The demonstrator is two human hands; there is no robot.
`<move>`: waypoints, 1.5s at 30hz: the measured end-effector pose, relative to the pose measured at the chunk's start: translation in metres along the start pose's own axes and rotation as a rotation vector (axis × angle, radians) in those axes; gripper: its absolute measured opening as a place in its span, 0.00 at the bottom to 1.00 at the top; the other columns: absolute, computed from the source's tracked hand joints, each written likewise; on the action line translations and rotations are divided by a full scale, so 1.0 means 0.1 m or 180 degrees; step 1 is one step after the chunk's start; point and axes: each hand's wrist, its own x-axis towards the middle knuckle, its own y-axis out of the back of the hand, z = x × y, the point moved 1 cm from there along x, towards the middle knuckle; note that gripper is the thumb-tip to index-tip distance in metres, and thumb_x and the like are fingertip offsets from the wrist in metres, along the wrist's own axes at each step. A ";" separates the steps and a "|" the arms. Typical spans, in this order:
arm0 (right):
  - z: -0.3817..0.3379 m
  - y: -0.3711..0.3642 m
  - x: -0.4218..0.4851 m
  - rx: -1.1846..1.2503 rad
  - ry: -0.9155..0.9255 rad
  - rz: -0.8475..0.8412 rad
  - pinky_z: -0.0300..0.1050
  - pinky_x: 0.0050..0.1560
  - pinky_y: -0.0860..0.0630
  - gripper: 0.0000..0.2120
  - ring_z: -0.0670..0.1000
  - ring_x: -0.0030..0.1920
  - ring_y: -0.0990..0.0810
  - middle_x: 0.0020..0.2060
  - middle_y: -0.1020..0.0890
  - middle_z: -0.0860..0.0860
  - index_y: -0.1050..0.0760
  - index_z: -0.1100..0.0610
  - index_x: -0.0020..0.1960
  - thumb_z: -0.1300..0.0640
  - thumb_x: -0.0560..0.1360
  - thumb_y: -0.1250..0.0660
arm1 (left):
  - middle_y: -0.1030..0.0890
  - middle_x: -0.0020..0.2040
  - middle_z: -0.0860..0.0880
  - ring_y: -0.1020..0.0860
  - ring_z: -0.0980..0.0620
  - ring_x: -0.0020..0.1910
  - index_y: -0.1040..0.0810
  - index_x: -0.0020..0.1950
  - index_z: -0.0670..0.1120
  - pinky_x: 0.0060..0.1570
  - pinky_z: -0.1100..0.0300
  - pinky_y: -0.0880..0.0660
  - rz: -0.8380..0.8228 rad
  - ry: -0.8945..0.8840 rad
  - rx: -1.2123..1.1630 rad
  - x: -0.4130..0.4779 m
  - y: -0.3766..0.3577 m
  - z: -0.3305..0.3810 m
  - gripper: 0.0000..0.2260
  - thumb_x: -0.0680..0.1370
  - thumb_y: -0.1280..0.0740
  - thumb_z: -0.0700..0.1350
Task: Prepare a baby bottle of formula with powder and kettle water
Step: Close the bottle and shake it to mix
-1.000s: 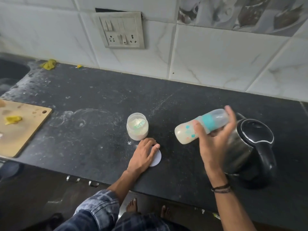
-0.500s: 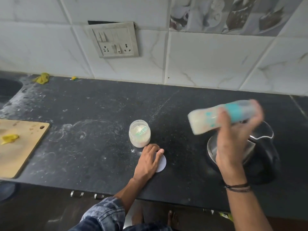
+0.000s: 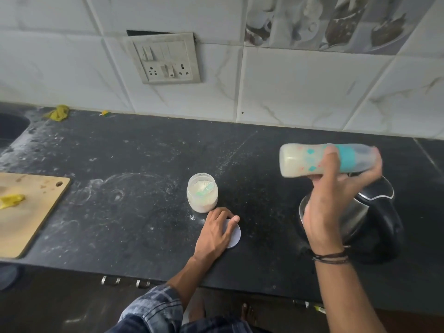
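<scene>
right hand [image 3: 336, 205] grips the baby bottle [image 3: 312, 161] near its teal collar, bottle sideways in the air over the kettle [image 3: 374, 224], milky mix inside. looks like the shake step. advice: firm wrap at the collar, short strokes, stay off the kettle, check for clumps before stopping. left hand [image 3: 216, 229] lies flat with relaxed fingers on a white lid [image 3: 236, 237] on the surface [image 3: 144, 152], just beside the open powder jar [image 3: 202, 192]. bottle is motion-blurred and its top end is behind the fingers, so can't tell if it's sealed. kettle is mostly hidden.
</scene>
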 end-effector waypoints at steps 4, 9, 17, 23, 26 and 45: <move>0.12 -0.04 -0.06 -0.0523 -0.0251 -0.0633 0.50 0.52 0.17 0.33 0.46 0.54 0.17 0.62 0.25 0.53 0.42 0.55 0.75 0.64 0.78 0.27 | 0.24 0.54 0.56 0.28 0.59 0.57 0.21 0.52 0.50 0.61 0.70 0.37 0.0030 -0.0049 -0.0016 -0.02 0.01 -0.01 0.16 0.84 0.42 0.59; 0.04 0.01 0.03 0.0370 -0.0023 0.0398 0.52 0.53 0.17 0.33 0.46 0.58 0.18 0.66 0.27 0.52 0.44 0.54 0.76 0.58 0.78 0.29 | 0.23 0.53 0.56 0.28 0.59 0.56 0.21 0.51 0.49 0.60 0.69 0.35 0.0051 0.0004 -0.0013 0.00 0.00 0.02 0.16 0.84 0.41 0.59; 0.13 0.03 0.01 -0.0151 -0.0137 -0.0558 0.50 0.54 0.19 0.34 0.47 0.55 0.19 0.63 0.26 0.52 0.40 0.52 0.74 0.59 0.75 0.26 | 0.23 0.53 0.55 0.28 0.57 0.56 0.21 0.50 0.48 0.61 0.67 0.35 0.0053 -0.0020 0.0061 0.01 0.01 0.03 0.17 0.83 0.41 0.60; 0.22 0.03 0.02 -0.0498 -0.0476 -0.0896 0.42 0.48 0.20 0.30 0.41 0.49 0.19 0.58 0.23 0.49 0.38 0.54 0.73 0.66 0.77 0.28 | 0.23 0.54 0.55 0.28 0.57 0.56 0.21 0.50 0.48 0.61 0.68 0.35 0.0050 -0.0021 0.0082 -0.01 0.02 0.04 0.17 0.83 0.40 0.60; 0.13 0.06 0.08 -0.0129 -0.0292 -0.0237 0.49 0.49 0.18 0.32 0.44 0.53 0.18 0.62 0.25 0.49 0.42 0.55 0.76 0.63 0.78 0.29 | 0.23 0.53 0.55 0.27 0.57 0.56 0.21 0.50 0.48 0.61 0.71 0.37 0.0048 0.0034 0.0079 0.00 0.02 0.04 0.18 0.83 0.41 0.60; 0.02 0.06 0.07 0.0011 -0.0034 0.0094 0.52 0.48 0.17 0.32 0.44 0.53 0.17 0.61 0.26 0.47 0.44 0.55 0.76 0.61 0.79 0.29 | 0.23 0.54 0.56 0.28 0.58 0.57 0.20 0.51 0.49 0.61 0.73 0.38 0.0031 0.0099 0.0072 0.00 0.00 0.03 0.20 0.83 0.42 0.62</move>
